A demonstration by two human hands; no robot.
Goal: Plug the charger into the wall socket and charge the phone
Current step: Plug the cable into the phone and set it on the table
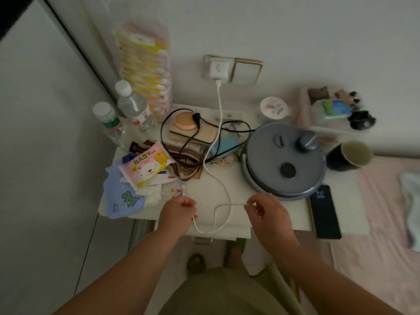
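Observation:
A white charger (217, 68) sits plugged into the wall socket (207, 64) above the white bedside table (234, 178). Its white cable (218, 103) hangs down, crosses the tabletop and loops at the front edge. My left hand (179, 212) is closed on one stretch of that cable near the table's front. My right hand (266, 210) pinches the cable a little to the right, the loop sagging between both hands. The black phone (325, 211) lies at the table's right front corner, screen lit, apart from both hands. The cable's free end is hidden in my hands.
A grey round lidded appliance (284, 160) stands right of centre. Two water bottles (134, 108), a baby wipes pack (145, 167), a stack of notebooks with black cords (193, 133), a dark cup (350, 155) and a pink bed (375, 223) surround the work area.

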